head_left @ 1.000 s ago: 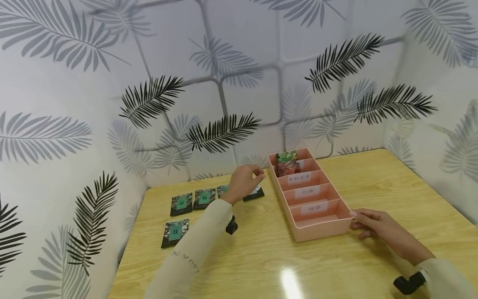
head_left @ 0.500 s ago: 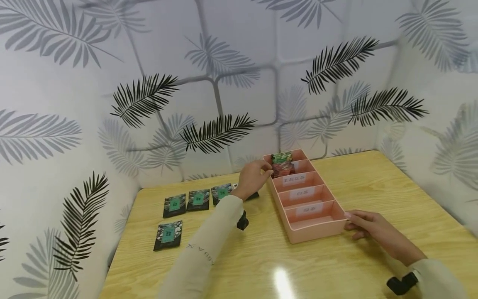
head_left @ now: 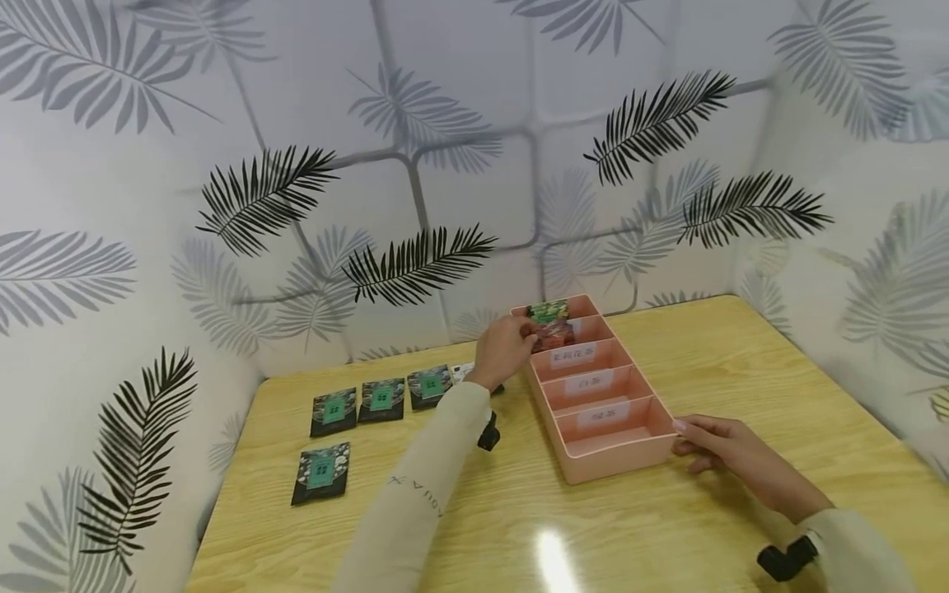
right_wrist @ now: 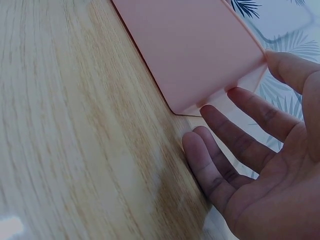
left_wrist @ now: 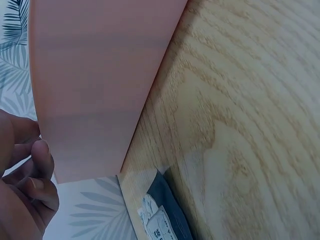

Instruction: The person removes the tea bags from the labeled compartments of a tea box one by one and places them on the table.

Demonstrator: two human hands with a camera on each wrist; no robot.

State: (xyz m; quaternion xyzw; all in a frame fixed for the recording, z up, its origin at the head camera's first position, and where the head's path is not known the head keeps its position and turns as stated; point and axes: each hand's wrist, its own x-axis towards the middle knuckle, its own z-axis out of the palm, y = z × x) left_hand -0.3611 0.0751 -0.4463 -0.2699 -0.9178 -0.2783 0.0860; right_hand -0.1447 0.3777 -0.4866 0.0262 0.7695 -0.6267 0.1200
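A long pink box [head_left: 611,461] with several labelled compartments stands on the table. My left hand [head_left: 504,352] is at its far left rim; in the left wrist view its bent fingers and thumb grip the rim. Beside those fingertips a dark red packet [head_left: 556,333] lies in the box, below a green packet [head_left: 547,311] in the farthest compartment. My right hand [head_left: 730,451] holds the near right corner. In the right wrist view its thumb sits on the rim, two fingertips touch the outer wall, and the other fingers are off it.
Left of the box lie several flat black packets with green labels, one [head_left: 320,473] nearer than the row. A packet with a white patterned face [head_left: 463,372] is partly hidden by the left hand. A patterned wall [head_left: 474,206] rises behind the wooden table [head_left: 630,535].
My left hand has moved right and away from me, from beside the table packets to the box's far left rim. My right hand stays at the near corner. The view has shifted slightly.
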